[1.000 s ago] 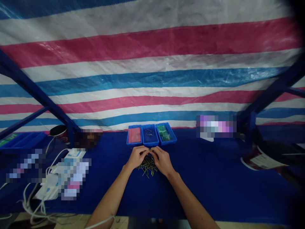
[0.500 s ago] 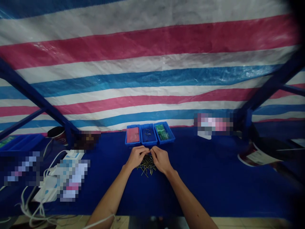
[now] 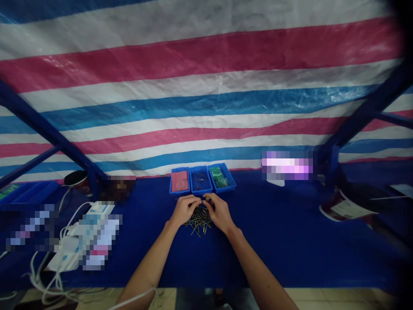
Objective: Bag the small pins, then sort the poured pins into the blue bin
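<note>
My left hand [image 3: 186, 210] and my right hand [image 3: 220, 212] meet fingertip to fingertip above a loose pile of thin gold and dark metal pins [image 3: 199, 223], like long screws or nails. Both hands are closed in a pinch. A small thin metal piece [image 3: 203, 201] shows between the fingertips, its kind too small to make out. Just beyond stand three blue bins. Pink sheets or bags fill the left bin [image 3: 171, 189], a few loose metal pins lie in the middle bin [image 3: 206, 188], and green pieces in clear wrapping are in the right bin [image 3: 232, 184].
The dark blue tabletop [image 3: 274, 241] runs to a striped tarp [image 3: 206, 103] behind. A power strip [image 3: 103, 209] with white cables [image 3: 58, 275] lies at left. A dark cup [image 3: 77, 183] stands behind it, and a large dark red and white container [image 3: 342, 209] is at right.
The right-hand fingers have shifted slightly, and the small metal piece between the fingertips shows more clearly. The view has tilted a little; the bins and pile look unchanged.
</note>
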`<state>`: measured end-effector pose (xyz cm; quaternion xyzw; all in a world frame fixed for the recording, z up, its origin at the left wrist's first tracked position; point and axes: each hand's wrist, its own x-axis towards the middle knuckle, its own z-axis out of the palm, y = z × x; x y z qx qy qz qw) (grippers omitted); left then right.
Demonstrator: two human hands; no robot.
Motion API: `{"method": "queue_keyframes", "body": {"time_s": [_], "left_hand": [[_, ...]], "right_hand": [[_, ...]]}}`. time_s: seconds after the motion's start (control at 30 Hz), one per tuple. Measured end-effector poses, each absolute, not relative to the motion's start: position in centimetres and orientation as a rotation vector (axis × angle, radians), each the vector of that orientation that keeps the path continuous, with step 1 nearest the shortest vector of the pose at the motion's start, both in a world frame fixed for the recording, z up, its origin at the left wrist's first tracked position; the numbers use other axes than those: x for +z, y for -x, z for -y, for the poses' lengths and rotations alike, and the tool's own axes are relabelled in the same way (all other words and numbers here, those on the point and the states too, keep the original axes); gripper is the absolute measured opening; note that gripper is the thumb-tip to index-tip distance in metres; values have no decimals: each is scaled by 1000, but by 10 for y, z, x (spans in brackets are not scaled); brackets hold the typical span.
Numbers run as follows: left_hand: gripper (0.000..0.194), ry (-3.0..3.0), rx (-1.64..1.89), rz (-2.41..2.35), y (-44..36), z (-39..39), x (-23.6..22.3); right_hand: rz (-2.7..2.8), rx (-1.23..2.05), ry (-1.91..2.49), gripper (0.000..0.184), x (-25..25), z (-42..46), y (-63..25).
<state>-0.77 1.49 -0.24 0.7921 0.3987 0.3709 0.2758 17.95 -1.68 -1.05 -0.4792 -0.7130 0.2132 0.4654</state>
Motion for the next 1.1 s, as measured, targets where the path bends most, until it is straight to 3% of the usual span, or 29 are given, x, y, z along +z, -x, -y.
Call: {"method": "queue_keyframes", "body": {"time_s": [0.43,0.7,0.77,0.9,1.1], "left_hand": [[26,-2128,1028,-1070,7,-15,-3],[24,-2123,1007,-1059,6,-14,-1],[24,-2124,1001,-1072,6,-15,-1],[27,-2107,1010,-1110,8,-16,-3],[30,-2108,1019,-1112,8,-17,-6]], "right_hand": [[1809,510,1196,23,-9,18,-178],[1833,405,1333,44,-13,15,-177],[1815,445,1306,41,-13,16,-177],[1752,512,1230,18,-11,17,-178],[1796,495,1188,18,-8,17,-178]]}}
